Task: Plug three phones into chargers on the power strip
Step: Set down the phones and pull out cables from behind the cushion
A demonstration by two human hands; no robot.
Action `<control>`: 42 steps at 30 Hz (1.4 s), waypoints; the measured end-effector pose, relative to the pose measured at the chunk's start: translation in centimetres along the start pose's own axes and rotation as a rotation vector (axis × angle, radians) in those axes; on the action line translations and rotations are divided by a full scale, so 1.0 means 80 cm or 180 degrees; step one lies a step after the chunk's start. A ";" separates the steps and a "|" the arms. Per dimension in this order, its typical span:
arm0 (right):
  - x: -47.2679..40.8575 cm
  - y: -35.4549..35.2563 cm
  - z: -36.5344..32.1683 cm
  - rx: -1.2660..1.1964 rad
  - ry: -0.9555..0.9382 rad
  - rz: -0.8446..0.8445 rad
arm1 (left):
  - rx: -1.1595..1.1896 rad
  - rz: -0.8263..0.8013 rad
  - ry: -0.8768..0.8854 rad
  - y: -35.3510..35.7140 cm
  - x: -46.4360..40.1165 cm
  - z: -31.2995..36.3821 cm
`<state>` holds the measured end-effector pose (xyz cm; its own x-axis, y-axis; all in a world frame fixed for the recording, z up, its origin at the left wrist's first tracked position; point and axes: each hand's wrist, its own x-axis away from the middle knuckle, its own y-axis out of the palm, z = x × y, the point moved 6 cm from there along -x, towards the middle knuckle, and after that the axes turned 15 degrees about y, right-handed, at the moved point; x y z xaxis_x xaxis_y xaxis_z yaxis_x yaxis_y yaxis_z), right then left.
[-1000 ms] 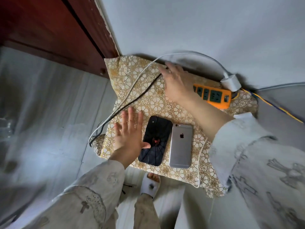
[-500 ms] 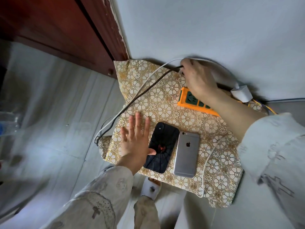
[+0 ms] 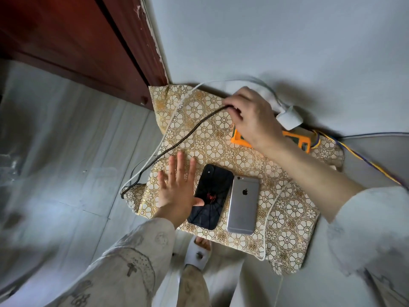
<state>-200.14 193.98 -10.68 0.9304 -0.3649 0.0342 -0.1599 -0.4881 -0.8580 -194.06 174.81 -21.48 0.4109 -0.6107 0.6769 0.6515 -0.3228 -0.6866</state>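
The right hand (image 3: 254,120) pinches the black cable (image 3: 177,142) over the power strip (image 3: 296,138), while the two phones (image 3: 228,199), long axes toward it, lie nearer the flat, spread left hand (image 3: 177,187).

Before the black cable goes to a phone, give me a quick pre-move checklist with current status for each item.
1. Black cable in grip: ok, the right hand pinches its end near the power strip.
2. Plug end facing the right way: cannot tell, hidden by the fingers.
3. Phones reachable: ok, the black phone and silver phone lie face down, side by side on the patterned cloth.
4. Black phone steadied: ok, the left hand lies flat beside it, thumb on its back.
5. Third phone: not ok, only two are in view.
6. White charger seated in the strip: cannot tell.
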 end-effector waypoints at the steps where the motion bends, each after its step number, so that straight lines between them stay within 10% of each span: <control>1: 0.012 0.003 0.002 -0.0032 0.0034 -0.0039 | 0.0014 0.0003 -0.0005 0.000 0.000 -0.001; 42: 0.101 0.077 0.058 0.1421 0.0328 -0.1106 | 0.0031 0.0265 -0.0104 -0.006 -0.002 0.001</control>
<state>-192.05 191.67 -18.04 0.8629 -0.3291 0.3834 0.3251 -0.2193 -0.9199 -194.38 175.14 -21.23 0.4844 -0.6112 0.6260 0.6203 -0.2647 -0.7384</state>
